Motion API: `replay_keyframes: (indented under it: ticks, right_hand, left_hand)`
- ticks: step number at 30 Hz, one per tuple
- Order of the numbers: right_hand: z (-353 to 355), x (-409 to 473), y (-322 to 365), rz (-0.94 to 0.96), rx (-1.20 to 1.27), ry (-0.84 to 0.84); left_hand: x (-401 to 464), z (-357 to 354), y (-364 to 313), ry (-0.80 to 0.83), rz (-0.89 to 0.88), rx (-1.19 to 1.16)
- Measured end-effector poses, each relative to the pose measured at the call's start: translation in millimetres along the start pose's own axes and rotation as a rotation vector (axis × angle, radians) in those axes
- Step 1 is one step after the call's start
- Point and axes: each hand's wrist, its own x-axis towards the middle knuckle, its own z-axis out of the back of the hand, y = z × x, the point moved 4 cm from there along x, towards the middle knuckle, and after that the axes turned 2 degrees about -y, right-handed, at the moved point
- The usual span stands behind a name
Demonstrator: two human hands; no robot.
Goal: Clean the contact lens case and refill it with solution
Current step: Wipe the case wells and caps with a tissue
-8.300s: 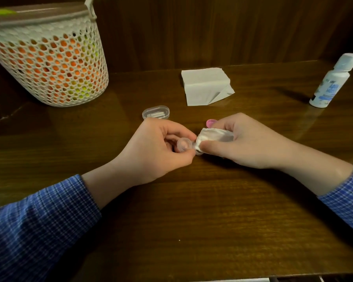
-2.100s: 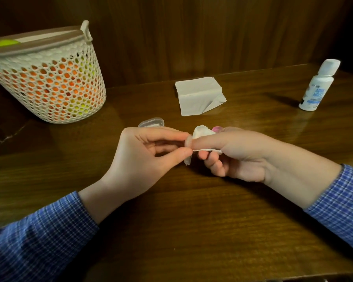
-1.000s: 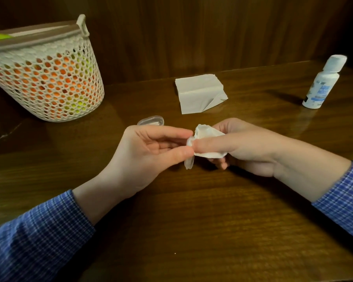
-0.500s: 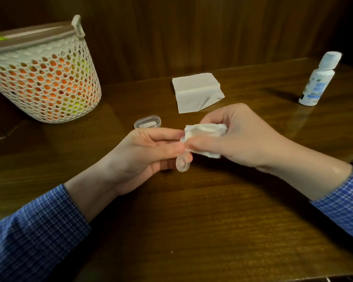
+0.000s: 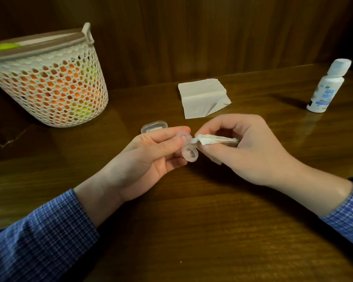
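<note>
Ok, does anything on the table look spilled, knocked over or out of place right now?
Nothing spilled or tipped. The solution bottle stands capped, and the folded tissue just has one corner turned up. The left hand holds the lens case; the right hand holds a crumpled tissue.

A white mesh basket [image 5: 49, 84] holding orange and yellow items, perhaps balls, stands far left on the wooden table [image 5: 192, 231].
</note>
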Motion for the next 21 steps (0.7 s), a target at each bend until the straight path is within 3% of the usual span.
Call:
replay_keyframes:
  ticks: [8, 15, 21]
  right_hand:
    - [-1.9, 4.3, -8.1, -0.13, 0.351, 0.078]
    - [-4.3, 1.8, -7.0, -0.061, 0.12, 0.027]
    - [-9.2, 2.0, -11.3, -0.184, 0.293, 0.134]
  left_hand:
    - [-0.9, -1.6, -0.6, 0.037, -0.014, 0.009]
    - [-0.8, -1.7, -1.5, 0.014, -0.016, -0.021]
    - [-3.4, -1.1, -3.4, -0.118, -0.075, 0.02]
